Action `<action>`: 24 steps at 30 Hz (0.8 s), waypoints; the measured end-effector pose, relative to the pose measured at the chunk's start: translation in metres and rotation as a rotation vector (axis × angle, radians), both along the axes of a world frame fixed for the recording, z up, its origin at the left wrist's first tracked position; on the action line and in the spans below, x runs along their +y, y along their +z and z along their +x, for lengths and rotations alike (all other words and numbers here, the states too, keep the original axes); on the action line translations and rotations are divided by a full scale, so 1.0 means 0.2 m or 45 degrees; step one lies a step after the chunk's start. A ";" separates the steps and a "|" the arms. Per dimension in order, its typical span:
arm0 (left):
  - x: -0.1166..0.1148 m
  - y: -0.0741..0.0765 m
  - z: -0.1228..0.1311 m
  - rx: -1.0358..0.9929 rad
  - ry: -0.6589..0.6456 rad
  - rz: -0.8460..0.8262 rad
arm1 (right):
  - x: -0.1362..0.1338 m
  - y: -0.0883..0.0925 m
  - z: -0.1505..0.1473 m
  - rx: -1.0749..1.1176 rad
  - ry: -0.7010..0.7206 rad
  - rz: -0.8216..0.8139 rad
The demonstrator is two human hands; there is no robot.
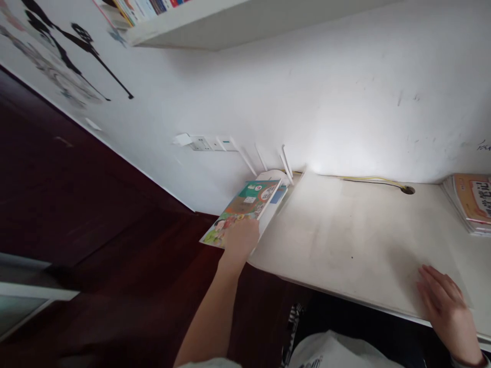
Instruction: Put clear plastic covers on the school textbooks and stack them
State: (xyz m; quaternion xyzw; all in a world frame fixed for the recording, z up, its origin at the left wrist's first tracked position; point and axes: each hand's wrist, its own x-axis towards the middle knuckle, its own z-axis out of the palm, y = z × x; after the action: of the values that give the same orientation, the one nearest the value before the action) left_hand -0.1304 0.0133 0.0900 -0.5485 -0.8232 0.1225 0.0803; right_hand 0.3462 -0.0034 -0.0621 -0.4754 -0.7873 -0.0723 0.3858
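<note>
My left hand [242,238] is closed on the lower right part of a colourful illustrated book [245,202] at the left end of the desk. Most of its fingertips are hidden from me. Under the book, another light-coloured book or booklet [273,206] shows along the right side. Just behind them stands a white router [273,176] with several upright antennas, partly covered by the book. At the right, near the front edge, my right hand [447,301] rests on the white desk [326,235] with its fingers stretched out, holding nothing.
A stack of books [470,202] lies at the desk's right. Thin cables [372,180] run along the wall to a round hole [407,189]. Wall sockets [207,143] are left of the router. Overhead hangs a white shelf [230,25] with books. Dark red floor [134,276] lies to the left.
</note>
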 end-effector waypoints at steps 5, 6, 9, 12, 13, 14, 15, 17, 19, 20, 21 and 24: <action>-0.04 -0.07 0.11 0.048 0.043 0.022 | 0.00 0.02 -0.02 -0.035 -0.018 0.009; -0.04 -0.08 0.12 0.029 0.054 0.012 | 0.00 0.02 -0.02 -0.043 -0.016 0.008; -0.03 -0.05 0.08 -0.082 0.073 -0.053 | 0.00 0.03 -0.02 -0.040 -0.018 -0.001; -0.03 0.05 0.01 -0.109 0.086 -0.044 | -0.01 0.03 -0.01 -0.016 -0.021 -0.026; -0.03 0.09 -0.01 -0.092 0.114 -0.013 | -0.01 0.03 0.00 -0.009 -0.017 -0.034; -0.05 0.14 -0.02 -0.062 0.157 0.032 | -0.01 0.03 0.00 -0.005 -0.010 -0.038; -0.07 0.19 -0.04 -0.016 0.211 0.091 | -0.01 0.03 0.00 -0.004 -0.003 -0.041; -0.13 0.31 -0.03 0.105 0.302 0.262 | 0.00 0.02 0.01 -0.008 0.010 -0.040; -0.20 0.43 -0.01 0.198 0.288 0.489 | 0.00 0.02 0.01 -0.011 0.016 -0.037; -0.23 0.48 0.02 0.201 0.230 0.613 | 0.00 0.02 0.00 -0.011 0.010 -0.033; -0.25 0.52 0.04 0.172 0.147 0.750 | 0.00 0.02 0.00 -0.012 0.002 -0.030; -0.25 0.55 0.14 -0.121 -0.125 1.173 | 0.01 0.03 -0.01 -0.038 -0.028 -0.047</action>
State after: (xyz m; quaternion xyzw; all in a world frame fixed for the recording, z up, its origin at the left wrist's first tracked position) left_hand -0.1021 -0.0368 0.1997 -0.4990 -0.7677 -0.2851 0.2833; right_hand 0.3435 -0.0023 -0.0552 -0.4899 -0.7889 -0.0691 0.3645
